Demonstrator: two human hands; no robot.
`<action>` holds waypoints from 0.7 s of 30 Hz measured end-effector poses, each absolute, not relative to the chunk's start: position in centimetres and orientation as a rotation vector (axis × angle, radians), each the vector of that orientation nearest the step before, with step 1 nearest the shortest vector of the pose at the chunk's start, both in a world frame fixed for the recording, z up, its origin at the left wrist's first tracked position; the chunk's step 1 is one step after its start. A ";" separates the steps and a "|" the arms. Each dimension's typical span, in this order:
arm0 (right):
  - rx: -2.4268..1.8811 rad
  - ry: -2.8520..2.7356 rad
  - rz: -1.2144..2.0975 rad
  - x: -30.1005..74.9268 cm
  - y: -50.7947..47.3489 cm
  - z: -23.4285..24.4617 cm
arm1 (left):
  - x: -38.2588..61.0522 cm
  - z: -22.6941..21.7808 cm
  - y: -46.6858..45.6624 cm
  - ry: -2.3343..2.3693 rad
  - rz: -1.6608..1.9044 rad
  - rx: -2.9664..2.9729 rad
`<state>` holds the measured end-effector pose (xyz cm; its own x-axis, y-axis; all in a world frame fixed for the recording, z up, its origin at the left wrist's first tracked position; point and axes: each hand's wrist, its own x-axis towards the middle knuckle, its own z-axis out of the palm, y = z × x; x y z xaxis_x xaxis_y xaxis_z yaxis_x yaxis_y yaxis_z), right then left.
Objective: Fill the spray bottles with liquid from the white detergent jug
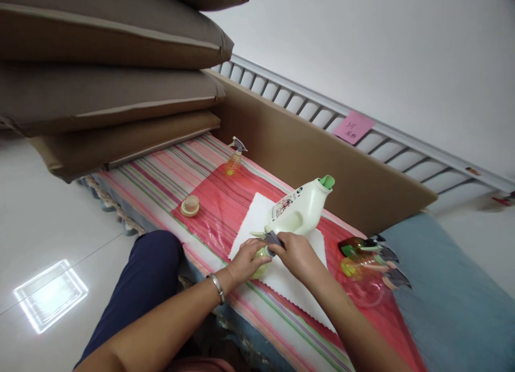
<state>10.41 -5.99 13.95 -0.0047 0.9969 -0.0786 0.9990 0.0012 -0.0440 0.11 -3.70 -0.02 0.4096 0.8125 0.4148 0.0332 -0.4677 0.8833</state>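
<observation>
My left grip point(246, 260) tight round the small green bottle point(262, 253), right grip point(298, 254) pinched on its grey spray head point(273, 238).

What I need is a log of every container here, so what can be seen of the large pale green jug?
The jug looks like opaque pale green plastic, with a printed label on its side and a brighter green spout, uncapped. It lies tilted on the white sheet, spout raised toward the cardboard wall. Close in front of its lower end the left hand grips a small bottle and the right hand a grey sprayer head; whether either touches the jug cannot be told.
</observation>
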 end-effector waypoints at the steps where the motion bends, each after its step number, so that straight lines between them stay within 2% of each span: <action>1: 2.197 2.206 -0.140 10.4 -6.0 14.0 | 0.1 0.0 -3.8 0.732 1.131 1.817; 5: 2.187 2.198 -0.149 10.1 -6.0 14.1 | 0.6 0.4 -3.9 0.870 1.107 1.779; 12: 2.210 2.185 -0.161 10.3 -6.2 14.2 | -1.9 2.1 -3.1 0.824 0.972 1.891; 18: 2.274 2.203 -0.171 10.5 -6.5 13.9 | -5.2 7.9 -3.1 0.910 1.109 2.116; 21: 2.342 2.194 -0.203 10.4 -6.6 13.8 | -4.0 10.5 -1.8 0.701 0.911 2.434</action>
<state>10.36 -6.62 13.82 0.0624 0.9972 -0.0413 0.9878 -0.0676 -0.1400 -4.00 -1.78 10.51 0.6534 0.5948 0.4683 0.3005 -0.7715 0.5608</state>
